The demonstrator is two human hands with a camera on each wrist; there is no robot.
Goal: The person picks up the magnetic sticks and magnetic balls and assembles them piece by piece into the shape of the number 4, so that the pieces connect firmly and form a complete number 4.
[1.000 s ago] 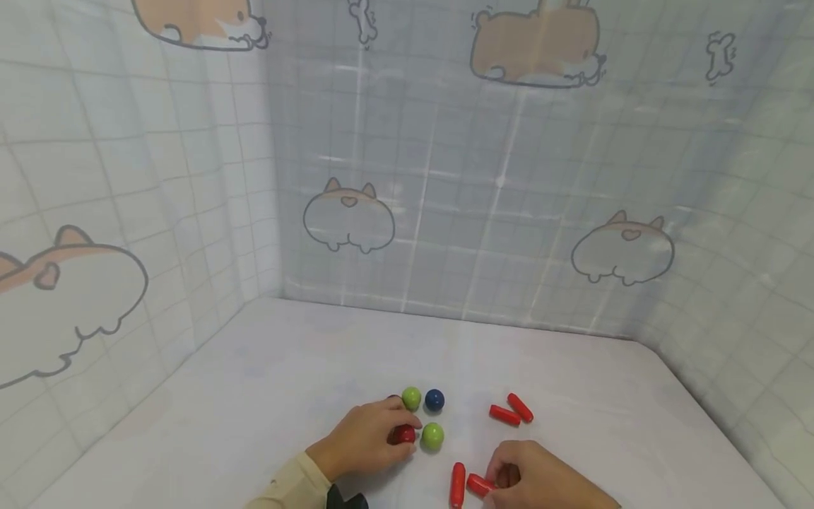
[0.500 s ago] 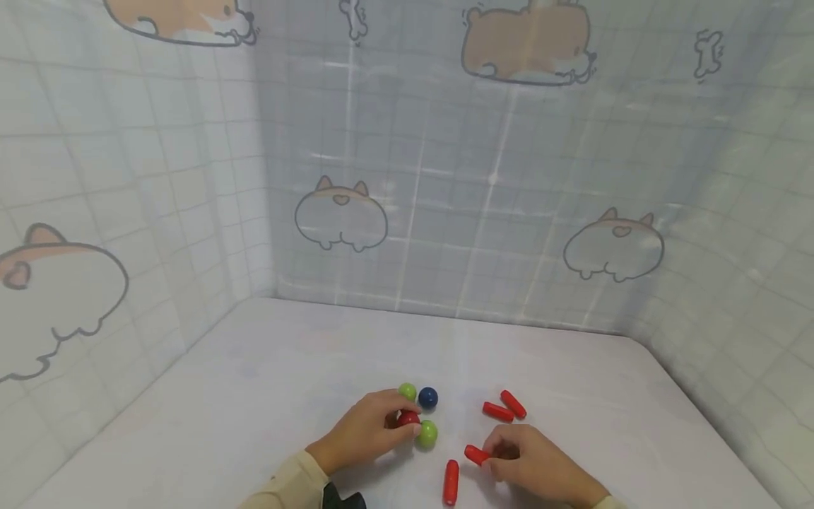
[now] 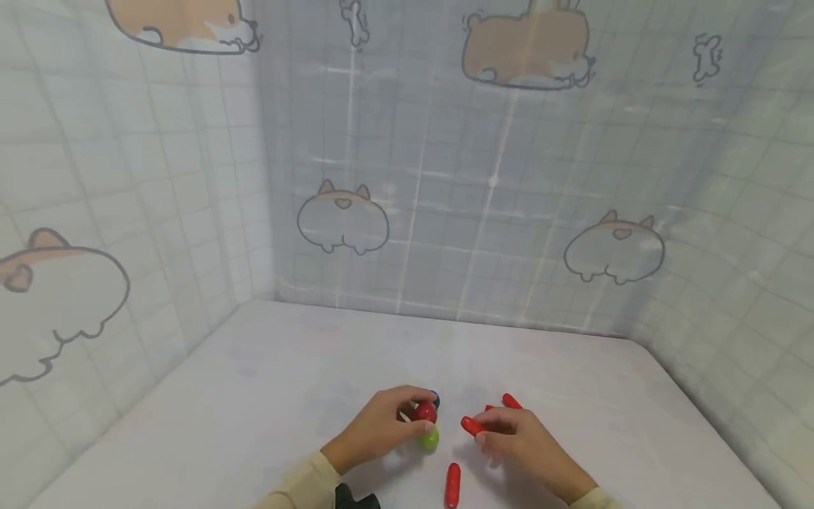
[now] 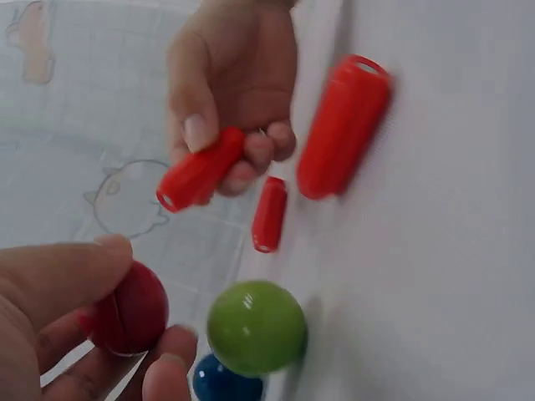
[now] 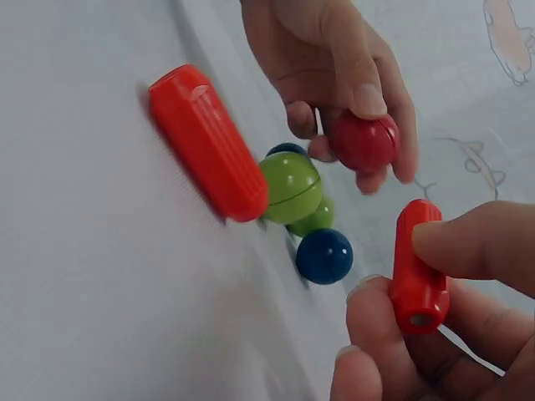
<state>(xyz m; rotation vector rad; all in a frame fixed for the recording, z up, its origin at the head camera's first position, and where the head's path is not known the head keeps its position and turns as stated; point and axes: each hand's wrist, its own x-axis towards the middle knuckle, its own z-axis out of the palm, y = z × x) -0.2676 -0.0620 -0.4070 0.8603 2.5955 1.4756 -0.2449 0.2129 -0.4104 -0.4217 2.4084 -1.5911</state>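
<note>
My left hand (image 3: pixel 378 425) pinches a shiny red ball (image 4: pixel 132 309) between thumb and fingers, raised off the table. Close by it are a lime green ball (image 4: pixel 257 327) and a dark blue ball (image 5: pixel 324 256). In the right wrist view another green ball (image 5: pixel 313 217) and another blue ball (image 5: pixel 287 149) show partly behind. A short red ribbed rod (image 5: pixel 417 271) with a hole in its end is pinched in my right hand (image 3: pixel 534 447), also lifted. A matching red rod (image 3: pixel 453 486) lies on the table between the hands, toward the front.
Beyond the right hand lie two more red rods, one angled rod (image 3: pixel 511 401) and one mostly covered by the fingers. The white tabletop (image 3: pixel 305 346) meets a checked curtain (image 3: pixel 439 268) printed with cartoon dogs at the back and sides.
My left hand has lifted the red ball and moved right, over the green ball. My right hand has raised its red rod and moved it away from the front, toward the balls.
</note>
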